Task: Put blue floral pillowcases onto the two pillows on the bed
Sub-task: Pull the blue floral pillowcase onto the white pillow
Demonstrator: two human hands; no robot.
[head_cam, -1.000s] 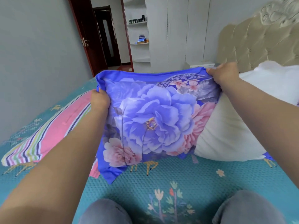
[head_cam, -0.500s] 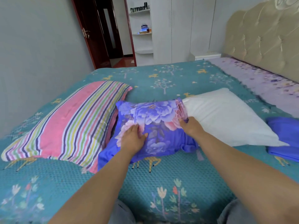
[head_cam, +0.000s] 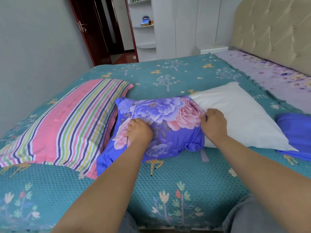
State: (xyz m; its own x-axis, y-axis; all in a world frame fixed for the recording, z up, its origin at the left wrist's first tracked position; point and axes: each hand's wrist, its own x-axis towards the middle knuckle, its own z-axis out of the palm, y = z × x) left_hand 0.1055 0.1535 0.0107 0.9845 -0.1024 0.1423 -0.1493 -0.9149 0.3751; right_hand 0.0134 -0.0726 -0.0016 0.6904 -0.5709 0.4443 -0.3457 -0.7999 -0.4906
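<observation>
Blue floral pillowcase (head_cam: pixel 161 118) sits part-way on a white pillow (head_cam: pixel 242 118) lying mid-bed; the case covers the pillow's left end, and its bunched open edge is roughly a third of the way along, w/ the rest of the pillow bare to the right. Left hand (head_cam: pixel 139 132) rests on the case's near-left part, fingers curled into the fabric, gripping a fold. Right hand (head_cam: pixel 214 123) is at the bunched edge, fingers curled round the gathered cloth where it meets the white pillow. Both forearms reach in from the bottom of frame.

Left of the case, touching it, lies a 2nd pillow in a pink striped cover (head_cam: pixel 67 125), tilted diagonally. At the far right edge, just beside the white pillow's corner, is a folded blue cloth (head_cam: pixel 296 135); its pattern can't be made out. All sit on a teal bedspread (head_cam: pixel 185 185) w/ tree & deer print. Beige tufted headboard (head_cam: pixel 272 31) top right, white wardrobe (head_cam: pixel 185 26) & dark red door (head_cam: pixel 89 27) at back.
</observation>
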